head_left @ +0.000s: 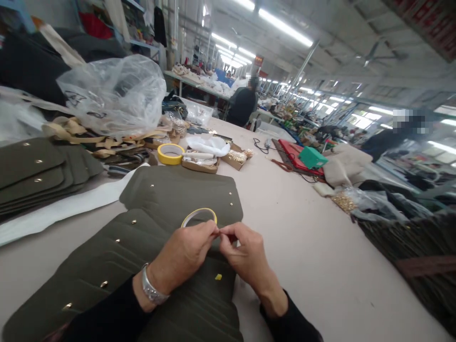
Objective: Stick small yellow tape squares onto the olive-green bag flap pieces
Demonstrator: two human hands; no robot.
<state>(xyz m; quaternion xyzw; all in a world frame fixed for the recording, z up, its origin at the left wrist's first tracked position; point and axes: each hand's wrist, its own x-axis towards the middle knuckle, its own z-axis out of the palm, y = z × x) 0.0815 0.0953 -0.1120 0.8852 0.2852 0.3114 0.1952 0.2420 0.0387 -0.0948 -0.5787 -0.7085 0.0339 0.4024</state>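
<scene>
My left hand (187, 254) is closed on a thin roll of yellow tape (199, 212), whose ring stands up behind the fingers. Fingertips of my right hand (247, 251) are pinched together right beside the left fingertips, at the roll's near edge. What the right fingers pinch is too small to make out. Beneath both hands lie overlapping dark olive panels (178, 190) with small gold metal studs. A small yellow scrap of tape (218, 276) rests on the panels just below my hands.
A second yellow tape roll (171, 154) lies beyond the panels, next to small boxes of parts (201, 161). More olive panels (32, 166) are stacked at left, near a clear plastic bag (117, 95). At right are a green box (313, 157) and dark stacked pieces (413, 256). People sit farther back.
</scene>
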